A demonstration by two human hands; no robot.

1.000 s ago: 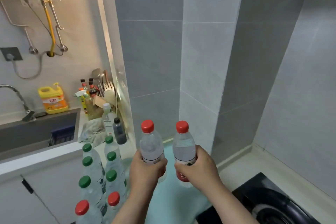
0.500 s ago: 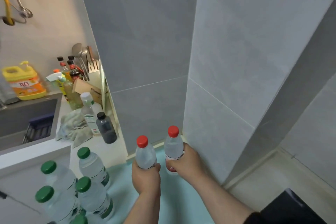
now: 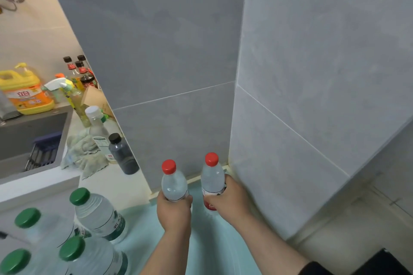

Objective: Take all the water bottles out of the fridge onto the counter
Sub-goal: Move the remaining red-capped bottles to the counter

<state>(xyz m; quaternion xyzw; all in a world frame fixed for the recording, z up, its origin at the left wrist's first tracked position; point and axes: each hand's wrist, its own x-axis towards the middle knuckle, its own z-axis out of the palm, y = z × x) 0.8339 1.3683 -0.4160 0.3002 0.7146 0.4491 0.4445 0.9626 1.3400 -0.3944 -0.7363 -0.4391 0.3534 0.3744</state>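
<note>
Red-capped clear plastic water bottles, one (image 3: 174, 182) gripped by left hand (image 3: 173, 212), one (image 3: 212, 179) by right hand (image 3: 230, 201), upright beside grey tiled wall corner (image 3: 232, 140); pale green counter (image 3: 210, 241) bare nearby.

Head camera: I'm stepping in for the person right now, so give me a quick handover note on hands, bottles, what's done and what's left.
Left hand: shut on the left red-capped bottle, upright.
Right hand: shut on the right red-capped bottle, upright, close to the grey tiled wall corner.
Both are low over the pale blue counter; whether they touch it is unclear.
Done: four green-capped bottles stand on the counter at lower left.
Left: release these two. The fridge is out of view, so the remaining count is unknown.
</note>
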